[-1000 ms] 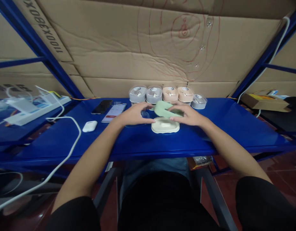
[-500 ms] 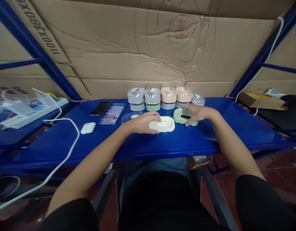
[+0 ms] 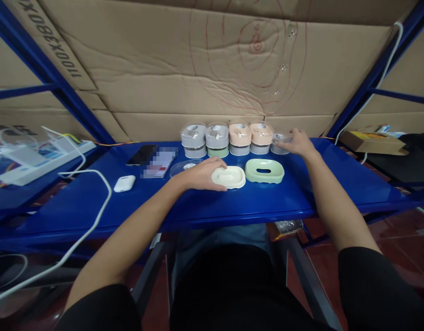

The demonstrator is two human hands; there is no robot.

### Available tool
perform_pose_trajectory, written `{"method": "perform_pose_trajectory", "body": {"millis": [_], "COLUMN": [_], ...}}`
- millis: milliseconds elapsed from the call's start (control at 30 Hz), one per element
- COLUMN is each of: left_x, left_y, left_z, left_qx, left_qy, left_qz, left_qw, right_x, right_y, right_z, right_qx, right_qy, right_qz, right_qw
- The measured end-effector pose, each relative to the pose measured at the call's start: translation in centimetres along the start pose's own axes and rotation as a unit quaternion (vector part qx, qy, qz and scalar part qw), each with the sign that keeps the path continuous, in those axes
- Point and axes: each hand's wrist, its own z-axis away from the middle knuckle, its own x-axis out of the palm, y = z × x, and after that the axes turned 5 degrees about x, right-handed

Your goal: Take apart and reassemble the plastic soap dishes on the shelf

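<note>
Five lidded containers [image 3: 216, 139] in the back row (four stacked double), two soap dishes [image 3: 264, 170], two phones [image 3: 141, 154]

Upside-down black print on the cardboard sheet [image 3: 53, 46] at upper left reads about "1100X380X", its end cut off; the phone screen [image 3: 160, 162] is blurred.

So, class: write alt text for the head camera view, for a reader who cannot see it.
A person's left hand rests on a cream tray on a blue shelf, while the right hand reaches a clear-lidded container ending a row of stacked containers. A green tray lies between the hands.
</note>
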Motion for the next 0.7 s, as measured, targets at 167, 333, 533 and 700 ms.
{"method": "perform_pose_trajectory", "body": {"millis": [167, 333, 533, 700], "left_x": [0.2, 0.2, 0.5, 1.0], "left_y": [0.1, 0.3, -0.3, -0.9], "left_z": [-0.1, -0.2, -0.5, -0.8], "left_qx": [-0.027, -0.040, -0.036, -0.048], "left_qy": [-0.003, -0.015, 0.006, 0.037], "left_qz": [-0.003, -0.009, -0.033, -0.048], "left_qw": [1.000, 0.999, 0.999, 0.997], "right_x": [2.4, 2.9, 1.8, 1.4], "right_y": [-0.7, -1.3, -0.6, -0.4], "right_z": [0.2, 0.0, -0.6, -0.3], "right_qx": [0.073, 0.093, 0.114, 0.138], "right_qy": [-0.068, -0.057, -0.095, -0.091], "right_qz": [0.021, 0.021, 0.017, 0.016], "right_qw": [0.995, 0.994, 0.989, 0.986]}}
